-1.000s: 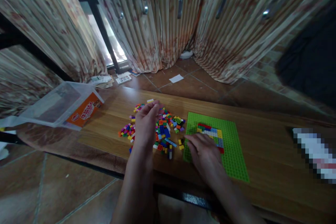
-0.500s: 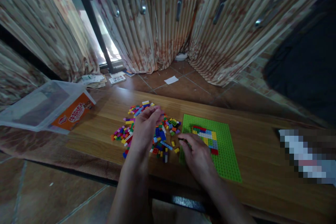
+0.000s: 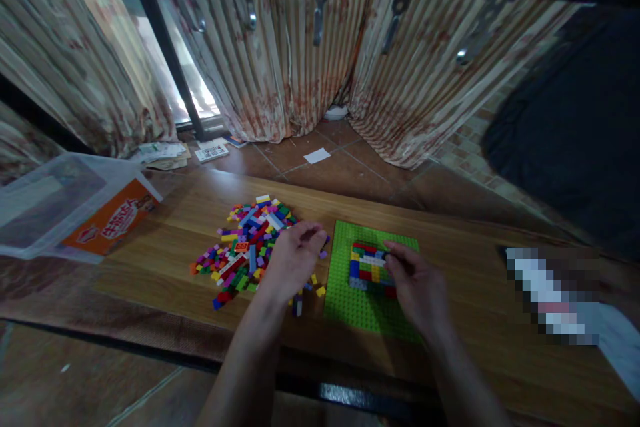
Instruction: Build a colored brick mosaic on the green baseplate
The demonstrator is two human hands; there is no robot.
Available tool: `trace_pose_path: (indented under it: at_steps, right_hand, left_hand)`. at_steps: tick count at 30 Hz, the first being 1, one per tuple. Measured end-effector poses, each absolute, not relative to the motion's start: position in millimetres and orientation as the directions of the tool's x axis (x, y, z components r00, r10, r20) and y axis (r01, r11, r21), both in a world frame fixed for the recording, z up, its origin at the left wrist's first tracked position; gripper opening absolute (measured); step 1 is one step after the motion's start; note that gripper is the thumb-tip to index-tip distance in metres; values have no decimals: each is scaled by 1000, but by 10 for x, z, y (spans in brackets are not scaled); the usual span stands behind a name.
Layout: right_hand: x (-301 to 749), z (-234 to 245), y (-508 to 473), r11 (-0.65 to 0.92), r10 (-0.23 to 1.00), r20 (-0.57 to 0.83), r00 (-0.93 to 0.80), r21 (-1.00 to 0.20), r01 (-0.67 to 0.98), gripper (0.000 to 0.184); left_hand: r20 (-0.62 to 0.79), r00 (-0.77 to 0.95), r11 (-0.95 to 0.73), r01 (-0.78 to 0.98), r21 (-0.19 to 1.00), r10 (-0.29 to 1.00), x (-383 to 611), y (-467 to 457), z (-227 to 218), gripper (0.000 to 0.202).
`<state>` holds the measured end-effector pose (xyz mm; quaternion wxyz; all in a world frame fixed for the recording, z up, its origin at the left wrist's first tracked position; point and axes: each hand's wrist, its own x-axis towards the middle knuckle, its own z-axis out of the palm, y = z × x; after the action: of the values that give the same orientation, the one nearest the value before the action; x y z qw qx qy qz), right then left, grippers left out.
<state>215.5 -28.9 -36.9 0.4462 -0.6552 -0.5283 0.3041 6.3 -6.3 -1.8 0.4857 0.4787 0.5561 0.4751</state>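
My right hand (image 3: 417,283) is over the green baseplate (image 3: 345,310), with thumb and forefinger pinched on a small dark building brick (image 3: 385,255). Below those fingertips, a multicoloured block of joined bricks (image 3: 367,267) sits on the plate; my hand covers its right side. My left hand (image 3: 293,263) hovers at the right edge of a heap of loose building bricks (image 3: 245,240). Its fingers are curled together in a pinch, and whatever may be between them cannot be made out.
A clear plastic bin (image 3: 75,177) with an orange label stands at the left end of the wooden table (image 3: 165,267). A blurred-out pale object (image 3: 550,293) lies at the right. Papers (image 3: 163,153) are on the floor beyond, before the curtains (image 3: 280,67).
My right hand has moved from the plate's left edge to above the joined bricks. My left hand has shifted toward the heap's right edge. The view has turned slightly right.
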Motion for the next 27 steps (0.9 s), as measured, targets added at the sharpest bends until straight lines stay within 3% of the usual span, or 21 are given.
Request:
trace_pose_path:
  at_steps: [6, 14, 18, 21, 24, 27]
  right_hand:
    - [2137, -377, -234, -117, 961, 17, 275, -878, 465, 27]
    - [2144, -332, -245, -73, 968, 73, 242, -836, 543, 23]
    - [2043, -337, -313, -36, 980, 74, 185, -847, 531, 22]
    - [1866, -370, -399, 54, 990, 113, 80, -848, 528, 19]
    - [1659, -398, -476, 178, 982, 182, -50, -803, 569, 16]
    - [1506, -428, -523, 265, 963, 230, -139, -732, 628, 16]
  left_hand:
    - [-40, 112, 17, 197, 980, 993, 288, -107, -147, 26]
    - [-19, 136, -24, 306, 952, 991, 368, -124, -226, 26]
    - [16, 91, -32, 183, 983, 996, 267, -63, -208, 22]
    - [-27, -73, 31, 47, 998, 997, 151, -12, -138, 21]
    - [-79, -236, 65, -67, 996, 968, 40, 15, -74, 23]
    - [-87, -276, 54, -123, 991, 957, -35, 17, -59, 25]
